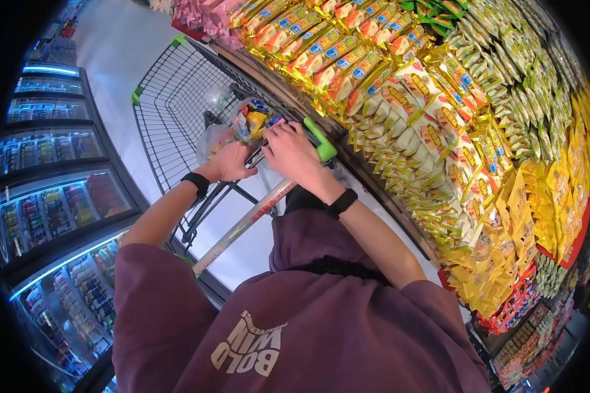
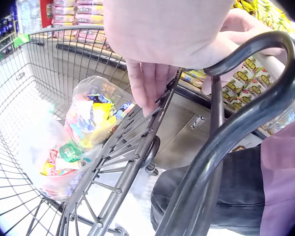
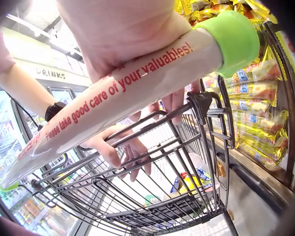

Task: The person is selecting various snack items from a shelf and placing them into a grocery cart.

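Note:
A person's left hand [image 1: 229,162] lies over the rear wire rim of a shopping cart [image 1: 167,85]. Its fingers [image 2: 147,83] hang straight down past the rim in the left wrist view. The right hand [image 1: 292,152] rests with its palm on the cart handle [image 3: 108,96], close to the green end cap [image 3: 233,42]. Past the handle, its fingers [image 3: 174,104] drape over the basket's corner, partly hidden by the bar. Inside the basket sit clear plastic bags [image 2: 81,110] holding several colourful packets [image 2: 103,114].
Sloped shelves of wrapped snack packs [image 1: 337,56] run along the cart's right side. To the left stand lit glass-door drink coolers [image 1: 59,150]. White floor [image 1: 108,39] lies between cart and coolers. A black curved tube [image 2: 231,132] rises beside the basket.

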A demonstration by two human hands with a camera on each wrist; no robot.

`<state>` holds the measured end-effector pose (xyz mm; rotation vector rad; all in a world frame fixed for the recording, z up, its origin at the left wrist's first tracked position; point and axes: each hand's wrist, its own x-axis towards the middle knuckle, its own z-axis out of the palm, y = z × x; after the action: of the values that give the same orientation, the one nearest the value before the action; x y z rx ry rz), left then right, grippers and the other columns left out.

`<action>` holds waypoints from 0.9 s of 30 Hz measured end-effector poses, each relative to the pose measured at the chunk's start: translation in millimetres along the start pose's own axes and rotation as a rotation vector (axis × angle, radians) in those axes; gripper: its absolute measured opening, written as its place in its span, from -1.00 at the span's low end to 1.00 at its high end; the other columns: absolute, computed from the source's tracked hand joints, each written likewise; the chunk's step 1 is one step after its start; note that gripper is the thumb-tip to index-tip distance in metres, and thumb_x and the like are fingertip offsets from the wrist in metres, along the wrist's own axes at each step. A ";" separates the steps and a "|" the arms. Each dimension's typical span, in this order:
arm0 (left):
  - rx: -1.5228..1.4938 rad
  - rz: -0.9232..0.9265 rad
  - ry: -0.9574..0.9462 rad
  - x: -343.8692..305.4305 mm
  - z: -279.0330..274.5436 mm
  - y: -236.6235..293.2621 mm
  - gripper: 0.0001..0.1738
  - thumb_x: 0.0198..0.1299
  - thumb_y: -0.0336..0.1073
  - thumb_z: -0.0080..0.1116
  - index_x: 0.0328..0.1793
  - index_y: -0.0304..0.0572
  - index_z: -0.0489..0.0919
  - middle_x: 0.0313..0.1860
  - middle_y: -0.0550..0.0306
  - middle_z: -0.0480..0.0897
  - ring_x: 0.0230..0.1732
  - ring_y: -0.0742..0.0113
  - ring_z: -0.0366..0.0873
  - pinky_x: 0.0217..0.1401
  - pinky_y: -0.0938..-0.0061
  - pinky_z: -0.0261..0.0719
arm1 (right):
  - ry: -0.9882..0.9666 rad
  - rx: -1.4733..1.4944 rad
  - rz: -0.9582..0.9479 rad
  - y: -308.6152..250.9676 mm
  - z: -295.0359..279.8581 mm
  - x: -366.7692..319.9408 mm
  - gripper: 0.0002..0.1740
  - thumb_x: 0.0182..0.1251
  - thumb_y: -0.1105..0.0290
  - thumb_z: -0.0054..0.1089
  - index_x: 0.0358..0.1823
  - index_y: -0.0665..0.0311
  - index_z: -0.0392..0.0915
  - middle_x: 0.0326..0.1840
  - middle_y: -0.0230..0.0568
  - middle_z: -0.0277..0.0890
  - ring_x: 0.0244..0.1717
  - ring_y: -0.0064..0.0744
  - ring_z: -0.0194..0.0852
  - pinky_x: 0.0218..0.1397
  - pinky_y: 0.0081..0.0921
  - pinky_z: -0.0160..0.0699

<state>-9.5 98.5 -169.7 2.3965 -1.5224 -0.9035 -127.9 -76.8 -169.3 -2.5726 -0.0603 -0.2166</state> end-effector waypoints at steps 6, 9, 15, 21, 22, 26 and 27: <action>-0.003 0.067 0.064 2.5 13.8 -16.9 -0.43 -0.13 -0.07 0.26 -0.16 -0.52 0.57 -0.42 -0.37 0.62 -0.31 -0.31 0.61 -0.15 0.04 0.61 | -0.016 0.011 0.020 -3.3 -6.8 2.6 -0.73 0.34 0.28 0.17 -0.08 0.34 0.57 -0.06 -0.08 0.61 0.09 -0.16 0.51 0.34 -0.23 0.25; -0.039 -0.011 -0.011 3.7 2.8 -10.5 -0.44 -0.13 -0.06 0.27 -0.18 -0.52 0.58 -0.45 -0.35 0.62 -0.34 -0.31 0.61 -0.18 0.03 0.61 | -0.033 0.021 0.045 -5.4 -9.8 4.9 -0.74 0.35 0.28 0.16 -0.08 0.33 0.57 -0.06 -0.10 0.61 0.09 -0.15 0.51 0.37 -0.20 0.25; -0.119 -0.064 -0.053 5.4 -7.9 -7.7 -0.46 -0.12 -0.05 0.28 -0.23 -0.51 0.60 -0.46 -0.33 0.63 -0.32 -0.27 0.65 -0.17 0.07 0.64 | -0.010 0.068 0.081 -5.4 -5.2 10.3 -0.75 0.33 0.31 0.16 -0.07 0.32 0.54 -0.07 -0.13 0.58 0.10 -0.19 0.49 0.41 -0.17 0.20; -0.191 -0.031 -0.009 5.1 -0.2 -16.5 -0.47 -0.11 -0.05 0.31 -0.24 -0.50 0.60 -0.49 -0.30 0.63 -0.35 -0.26 0.64 -0.20 0.08 0.64 | -0.113 -0.005 0.116 -10.6 -9.3 20.2 -0.73 0.33 0.26 0.21 -0.04 0.26 0.60 0.05 -0.15 0.60 0.10 -0.21 0.51 0.45 -0.13 0.20; -0.205 -0.033 0.013 4.5 1.5 -17.7 -0.47 -0.12 -0.07 0.32 -0.23 -0.50 0.60 -0.50 -0.29 0.62 -0.37 -0.27 0.63 -0.22 0.07 0.63 | -0.144 -0.021 0.121 -11.5 -9.7 22.3 -0.72 0.34 0.25 0.21 -0.04 0.26 0.60 0.07 -0.13 0.60 0.11 -0.19 0.51 0.45 -0.12 0.20; -0.236 0.031 0.073 -0.6 5.7 -21.9 -0.48 -0.05 -0.04 0.30 -0.24 -0.48 0.60 -0.53 -0.28 0.61 -0.41 -0.24 0.62 -0.27 0.04 0.61 | -0.384 -0.154 -0.053 -28.6 -14.9 50.0 -0.77 0.32 0.28 0.19 -0.14 0.29 0.60 -0.04 -0.16 0.61 0.14 -0.19 0.49 0.48 -0.08 0.12; -0.209 0.031 -0.016 -1.7 2.3 -20.6 -0.49 0.14 0.00 0.21 -0.22 -0.46 0.59 -0.47 -0.28 0.63 -0.37 -0.21 0.63 -0.23 0.03 0.60 | -0.361 -0.138 -0.164 -29.9 -10.2 58.7 -0.82 0.29 0.33 0.20 -0.22 0.29 0.61 -0.20 -0.17 0.61 -0.01 -0.17 0.57 0.38 -0.15 0.30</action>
<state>4.5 110.0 -179.8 2.2185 -1.3897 -1.0221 -74.0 -57.0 -135.2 -2.7146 -0.4037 0.1928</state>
